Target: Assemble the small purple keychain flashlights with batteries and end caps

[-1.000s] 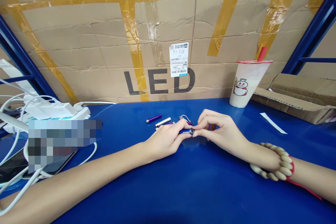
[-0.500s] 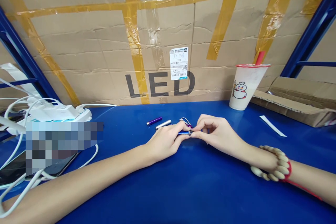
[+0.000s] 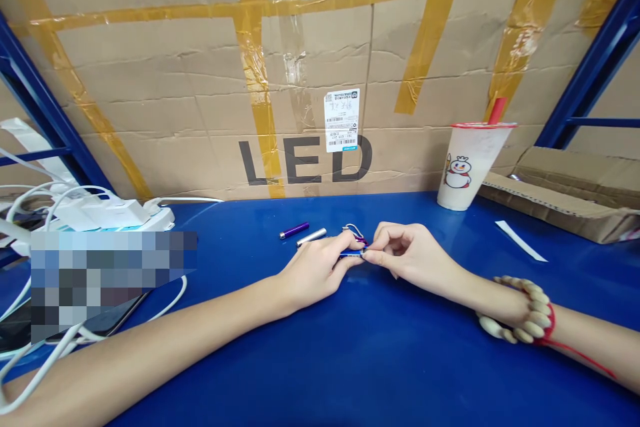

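Between the thumb and forefinger of the left hand (image 3: 311, 273), a blue cylinder (image 3: 351, 254) is gripped, its end projecting toward the right hand (image 3: 413, 250), whose fingertips pinch at that end.

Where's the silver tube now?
In the head view, the silver tube lies just left of centre, right of a purple tube and just beyond the left hand.
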Available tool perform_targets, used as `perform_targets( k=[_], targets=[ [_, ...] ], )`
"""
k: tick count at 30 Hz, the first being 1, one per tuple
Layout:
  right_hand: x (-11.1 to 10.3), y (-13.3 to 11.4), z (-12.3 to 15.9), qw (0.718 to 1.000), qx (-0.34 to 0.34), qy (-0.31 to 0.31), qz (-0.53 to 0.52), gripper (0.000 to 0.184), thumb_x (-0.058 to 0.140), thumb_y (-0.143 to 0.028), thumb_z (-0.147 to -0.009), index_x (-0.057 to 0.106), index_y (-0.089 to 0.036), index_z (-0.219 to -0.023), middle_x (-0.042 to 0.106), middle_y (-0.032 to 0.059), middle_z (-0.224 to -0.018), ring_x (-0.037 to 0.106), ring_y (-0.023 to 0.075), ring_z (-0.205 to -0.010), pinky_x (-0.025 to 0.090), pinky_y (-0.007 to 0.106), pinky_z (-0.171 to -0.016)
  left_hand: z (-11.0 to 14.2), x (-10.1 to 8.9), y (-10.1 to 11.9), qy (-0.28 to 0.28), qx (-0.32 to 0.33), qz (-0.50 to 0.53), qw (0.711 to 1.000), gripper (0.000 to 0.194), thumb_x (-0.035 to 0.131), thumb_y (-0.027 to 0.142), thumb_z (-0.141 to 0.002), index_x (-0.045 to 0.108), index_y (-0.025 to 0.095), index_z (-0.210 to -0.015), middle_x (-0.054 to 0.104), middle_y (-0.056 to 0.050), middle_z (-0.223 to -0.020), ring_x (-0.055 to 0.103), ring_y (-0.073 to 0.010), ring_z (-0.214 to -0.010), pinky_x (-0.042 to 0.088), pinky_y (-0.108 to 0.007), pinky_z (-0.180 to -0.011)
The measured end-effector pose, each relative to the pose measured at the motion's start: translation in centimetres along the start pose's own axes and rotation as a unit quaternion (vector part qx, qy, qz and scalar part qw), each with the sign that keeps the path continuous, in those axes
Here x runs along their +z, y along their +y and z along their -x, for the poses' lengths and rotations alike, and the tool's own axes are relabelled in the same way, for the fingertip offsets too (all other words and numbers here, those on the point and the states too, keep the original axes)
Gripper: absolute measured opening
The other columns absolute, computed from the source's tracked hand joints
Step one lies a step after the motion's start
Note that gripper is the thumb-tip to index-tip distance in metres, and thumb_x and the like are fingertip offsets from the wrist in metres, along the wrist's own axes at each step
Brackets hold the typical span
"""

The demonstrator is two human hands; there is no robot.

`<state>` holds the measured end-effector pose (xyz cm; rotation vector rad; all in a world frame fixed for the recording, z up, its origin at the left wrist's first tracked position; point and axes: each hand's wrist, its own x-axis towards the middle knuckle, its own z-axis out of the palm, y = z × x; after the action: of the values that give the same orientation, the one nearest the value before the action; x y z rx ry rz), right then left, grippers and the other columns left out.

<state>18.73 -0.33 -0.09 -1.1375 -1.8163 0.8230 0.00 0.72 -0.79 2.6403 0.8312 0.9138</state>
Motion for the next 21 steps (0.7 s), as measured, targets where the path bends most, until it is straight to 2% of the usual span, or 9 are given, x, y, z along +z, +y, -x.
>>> perform_targets(
  k=[9, 17, 21],
  targets=[
    [-0.05, 0.37, -0.17, 0.999, 0.035, -0.016, -0.028, 0.031, 0.070, -0.041, -0.063, 0.055, -0.013, -0.064, 0.048, -0.0016, -0.050, 0.042, 0.0077, -0.039, 0.029, 0.021, -0.040, -0.02, 0.13, 0.02, 0.003, -0.024, 0.000, 1.000, 0.015, 0.042, 0.028, -0.090, 0.050, 0.021, -0.101, 0.062, 0.000, -0.103, 0.059, -0.0145, -0.093, 0.045, -0.025, -0.080],
    [-0.36, 0.60, -0.22, 0.999, 0.003, -0.020, -0.046, 0.035, 0.064, -0.046, -0.070, 0.055, -0.013, -0.064, 0.050, -0.0007, -0.055, 0.042, 0.0054, -0.039, 0.028, 0.020, -0.041, -0.30, 0.01, 0.43, -0.019, -0.059, -0.014, 0.998, 0.020, 0.037, 0.031, -0.092, 0.049, 0.023, -0.107, 0.060, 0.002, -0.108, 0.058, -0.0157, -0.095, 0.043, -0.027, -0.082],
    [-0.41, 0.44, -0.32, 1.000, -0.004, -0.005, -0.016, 0.035, 0.058, -0.048, -0.075, 0.057, -0.013, -0.066, 0.048, -0.0022, -0.051, 0.041, 0.0055, -0.038, 0.029, 0.020, -0.041, -0.36, -0.09, 0.56, -0.017, -0.074, -0.020, 0.997, 0.019, 0.035, 0.031, -0.093, 0.048, 0.024, -0.107, 0.060, 0.003, -0.108, 0.057, -0.0155, -0.096, 0.042, -0.027, -0.080]
  ],
)
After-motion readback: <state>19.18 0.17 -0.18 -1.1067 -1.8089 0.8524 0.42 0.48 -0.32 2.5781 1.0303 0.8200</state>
